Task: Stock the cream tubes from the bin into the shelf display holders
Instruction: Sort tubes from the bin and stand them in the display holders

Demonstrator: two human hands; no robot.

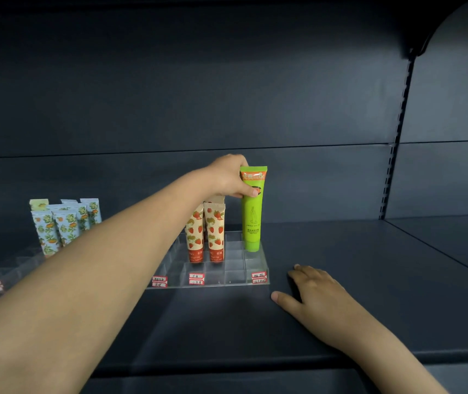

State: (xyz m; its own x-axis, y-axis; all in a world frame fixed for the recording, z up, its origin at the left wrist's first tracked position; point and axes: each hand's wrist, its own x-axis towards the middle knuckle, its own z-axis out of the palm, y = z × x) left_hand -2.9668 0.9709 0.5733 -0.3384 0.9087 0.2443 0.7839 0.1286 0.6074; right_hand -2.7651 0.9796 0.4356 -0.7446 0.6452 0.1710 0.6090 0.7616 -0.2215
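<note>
At the far left I see a cluster of pale blue tubes printed with orange fruit and green leaves. They stand upright, flat crimped ends up, in a clear plastic holder whose near edge carries a small red-edged label.

My left forearm crosses the view from the lower left up to the middle. The left hand is clamped on the green tube: the thumb presses its front face just below the orange band at the top, and the fingers wrap behind it, out of my sight.

Just beside and below that hand stand the strawberry tubes, cream-coloured with red berries, upright in the second holder. This one is a clear acrylic grid of small square cells, with white labels edged in red along its near face.

The green tube is glossy bright lime plastic, flat at the crimped top and round at the cap. It stands upright, cap down, in the far right column of that grid. I cannot tell whether it touches the bottom.

To the right of the holder, well apart from the tube, my right hand lies flat and spread, palm down on the dark matte shelf, holding nothing.
</note>
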